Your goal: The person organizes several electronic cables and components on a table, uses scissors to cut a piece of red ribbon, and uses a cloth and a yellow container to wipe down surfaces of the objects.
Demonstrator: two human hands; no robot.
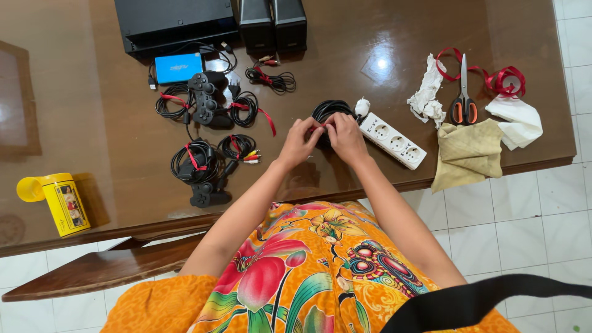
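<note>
Both hands pinch red ribbon on black cable coil | left hand (300,140) | right hand (346,137) | red ribbon (324,125) | black cable coil (330,110)

A glossy dark brown wooden table (142,154) reflects ceiling light at far right; white square floor tiles (524,222) lie near and right.

Bare forearms, no sleeves; orange garment with a large floral print in red, green and yellow.
</note>
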